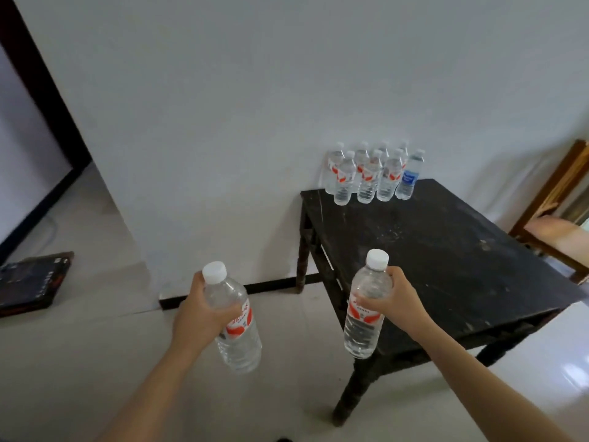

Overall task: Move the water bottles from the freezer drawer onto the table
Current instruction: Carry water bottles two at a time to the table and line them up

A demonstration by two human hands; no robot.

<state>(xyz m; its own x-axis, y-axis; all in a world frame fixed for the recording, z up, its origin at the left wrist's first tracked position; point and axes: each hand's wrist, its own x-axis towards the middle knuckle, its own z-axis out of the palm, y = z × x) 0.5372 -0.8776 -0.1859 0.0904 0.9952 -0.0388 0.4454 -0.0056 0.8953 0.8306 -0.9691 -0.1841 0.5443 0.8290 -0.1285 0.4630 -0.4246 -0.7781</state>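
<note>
My left hand (204,314) grips a clear water bottle (237,341) with a white cap and red label, held over the floor left of the table. My right hand (393,301) grips a second, similar bottle (366,314) near the table's front left edge. The dark wooden table (446,260) stands against the white wall. Several water bottles (366,173) stand upright in rows at its far left corner. One of them, at the right end, has a blue label (409,178). The freezer drawer is out of view.
A wooden chair frame (554,193) and part of another person's arm (554,228) sit beyond the table's right side. A dark flat object (28,282) lies on the tiled floor at the left, near a dark door frame (41,90).
</note>
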